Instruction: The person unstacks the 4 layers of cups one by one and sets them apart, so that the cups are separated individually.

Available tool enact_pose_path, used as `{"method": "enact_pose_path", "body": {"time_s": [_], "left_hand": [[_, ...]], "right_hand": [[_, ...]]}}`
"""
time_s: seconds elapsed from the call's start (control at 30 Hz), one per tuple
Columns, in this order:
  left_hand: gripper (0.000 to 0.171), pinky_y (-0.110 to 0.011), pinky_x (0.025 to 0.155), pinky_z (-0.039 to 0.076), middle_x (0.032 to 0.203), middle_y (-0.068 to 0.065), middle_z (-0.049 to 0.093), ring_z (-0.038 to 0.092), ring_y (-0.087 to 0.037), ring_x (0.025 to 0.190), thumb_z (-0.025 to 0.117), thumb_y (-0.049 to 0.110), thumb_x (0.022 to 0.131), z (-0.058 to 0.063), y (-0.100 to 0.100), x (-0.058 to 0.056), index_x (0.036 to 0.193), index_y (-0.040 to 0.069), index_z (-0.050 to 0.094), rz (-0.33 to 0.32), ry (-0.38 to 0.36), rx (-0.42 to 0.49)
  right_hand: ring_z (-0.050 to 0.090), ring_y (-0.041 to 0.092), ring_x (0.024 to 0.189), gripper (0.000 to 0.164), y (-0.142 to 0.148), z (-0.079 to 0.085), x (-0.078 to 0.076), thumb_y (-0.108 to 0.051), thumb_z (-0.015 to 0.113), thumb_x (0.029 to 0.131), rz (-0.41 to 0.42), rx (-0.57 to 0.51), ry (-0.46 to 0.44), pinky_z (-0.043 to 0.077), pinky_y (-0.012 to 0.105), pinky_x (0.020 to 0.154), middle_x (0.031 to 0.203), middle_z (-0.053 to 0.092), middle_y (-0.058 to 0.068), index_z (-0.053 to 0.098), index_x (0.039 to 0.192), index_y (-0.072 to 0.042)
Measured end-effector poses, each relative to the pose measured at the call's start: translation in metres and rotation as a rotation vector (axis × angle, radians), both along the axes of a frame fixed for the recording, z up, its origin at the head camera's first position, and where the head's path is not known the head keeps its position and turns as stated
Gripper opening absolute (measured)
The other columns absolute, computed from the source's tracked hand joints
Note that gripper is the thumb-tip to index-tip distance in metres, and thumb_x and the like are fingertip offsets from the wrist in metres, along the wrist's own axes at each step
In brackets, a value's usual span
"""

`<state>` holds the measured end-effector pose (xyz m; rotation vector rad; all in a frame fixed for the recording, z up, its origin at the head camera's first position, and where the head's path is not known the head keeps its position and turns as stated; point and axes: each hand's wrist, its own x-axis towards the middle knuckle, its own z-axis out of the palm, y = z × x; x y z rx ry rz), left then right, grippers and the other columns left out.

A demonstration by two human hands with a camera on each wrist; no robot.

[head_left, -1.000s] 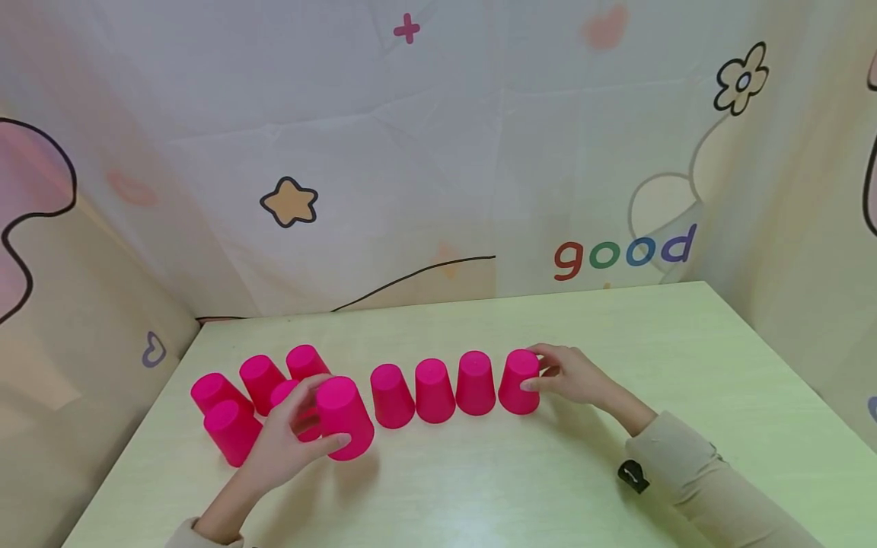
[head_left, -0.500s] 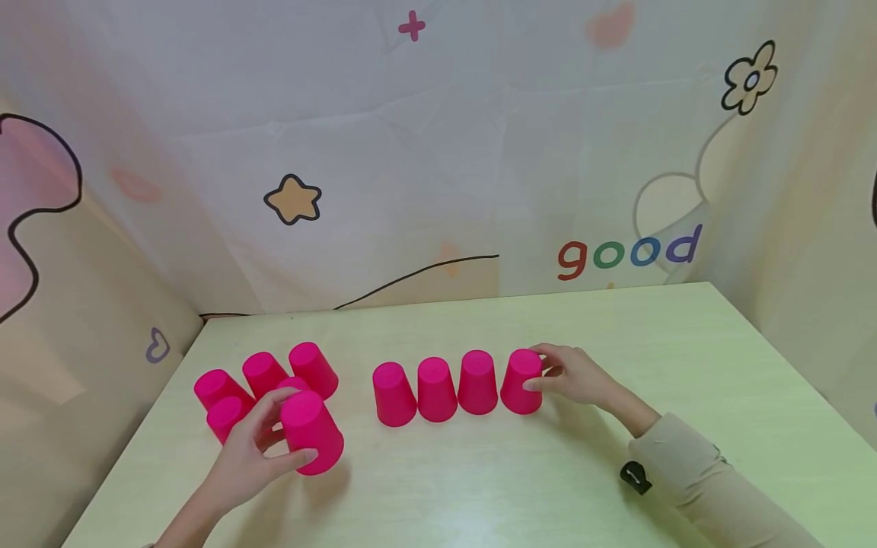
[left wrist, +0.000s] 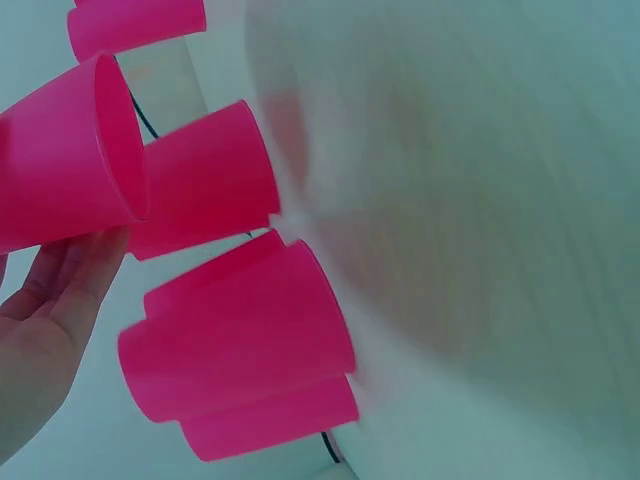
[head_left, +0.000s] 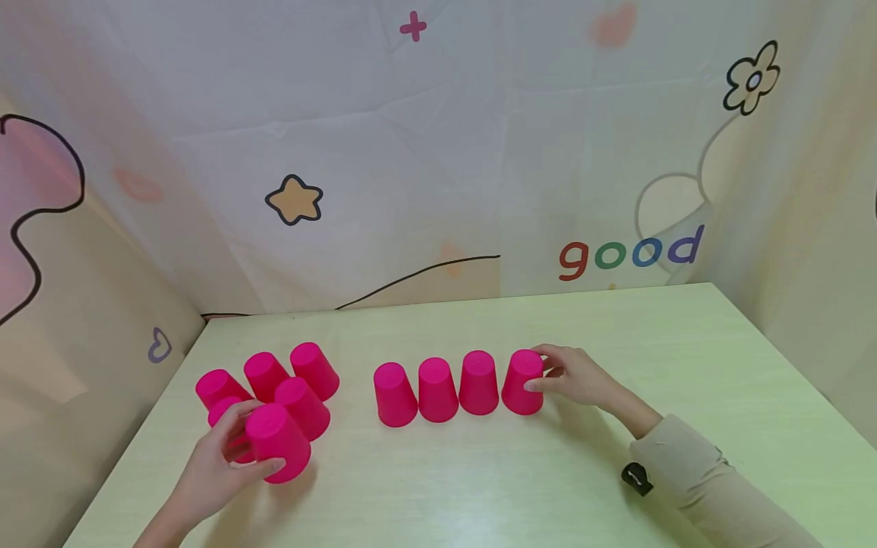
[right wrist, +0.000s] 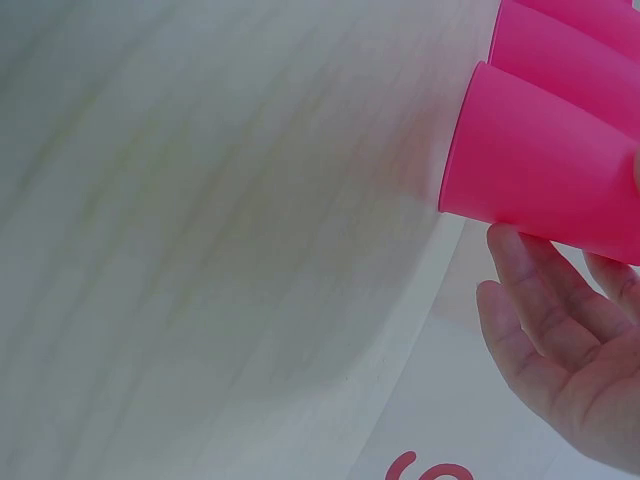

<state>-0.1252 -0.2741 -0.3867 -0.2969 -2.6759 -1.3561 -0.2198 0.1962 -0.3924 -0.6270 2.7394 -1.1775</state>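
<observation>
Pale green wood-grain table [head_left: 479, 487] fills the lower frame, with a cartoon-printed curtain [head_left: 438, 152] hung behind it.

At lower left the left hand [head_left: 212, 472] grips an upturned pink cup [head_left: 277, 453] beside the cluster of cups [head_left: 274, 380]; at centre stands a row of four cups [head_left: 452, 388], and the right hand [head_left: 572, 377] pinches its end cup [head_left: 522, 382] on the right. Only the left wrist view shows the held cup's open rim tilted off the surface; the right wrist view shows loosely curved fingers [right wrist: 545, 300] under the cup.
</observation>
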Motion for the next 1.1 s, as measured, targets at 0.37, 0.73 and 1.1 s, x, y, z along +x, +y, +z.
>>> {"method": "enact_pose_path", "body": {"time_s": [0.37,0.73,1.1], "left_hand": [[0.069,-0.023,0.072,0.051,0.113,-0.014,0.053,0.053,-0.030,0.100,0.079,0.019,0.069,-0.009,-0.017,-0.007,0.124,0.007,0.040,0.072,-0.115,-0.055],[0.070,-0.036,0.076,0.052,0.117,-0.019,0.051,0.050,-0.035,0.105,0.078,0.016,0.071,-0.018,-0.028,-0.017,0.125,0.003,0.035,0.087,-0.164,-0.089],[0.067,-0.032,0.073,0.053,0.113,-0.020,0.052,0.053,-0.035,0.099,0.077,0.009,0.071,-0.022,-0.034,-0.024,0.121,-0.001,0.034,0.074,-0.155,-0.099]], "right_hand": [[0.059,0.025,0.089,0.047,-0.001,0.001,0.001,-0.022,0.071,0.079,0.002,-0.005,0.005,0.052,0.034,0.070,0.100,0.061,0.010,0.053,0.116,0.001],[0.059,0.025,0.089,0.048,0.000,0.001,0.001,-0.023,0.071,0.079,0.000,-0.002,0.008,0.051,0.033,0.070,0.100,0.061,0.009,0.053,0.116,0.000],[0.059,0.025,0.089,0.047,0.000,0.000,0.001,-0.022,0.071,0.079,-0.008,0.012,0.004,0.052,0.034,0.071,0.100,0.062,0.009,0.054,0.116,0.000]]}}
